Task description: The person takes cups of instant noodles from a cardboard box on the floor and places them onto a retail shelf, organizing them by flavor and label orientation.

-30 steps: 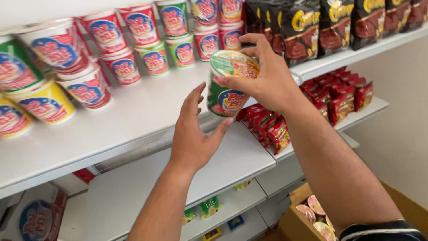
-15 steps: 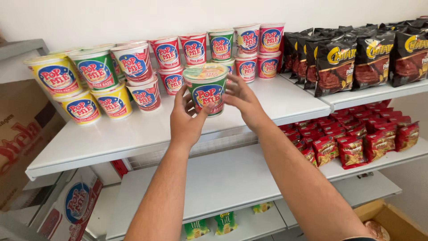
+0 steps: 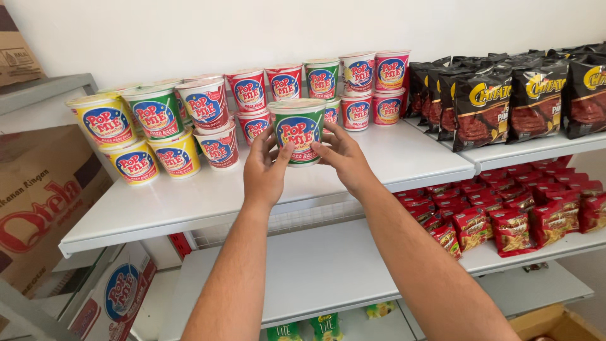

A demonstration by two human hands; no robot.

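Down comes the green noodle cup (image 3: 297, 131) since half a second ago: we've lowered it from mid-air, and its base now seems to meet the white top shelf (image 3: 404, 161), so placing looks nearly done. Our left hand (image 3: 264, 170) and right hand (image 3: 341, 156) stay clamped on its sides. Behind it we count roughly fourteen stacked cups (image 3: 208, 120), two of them green, four yellow, the rest red. Black snack bags (image 3: 499, 104) stand to the right, at least six, with red packets (image 3: 505, 218) below, too many to count.
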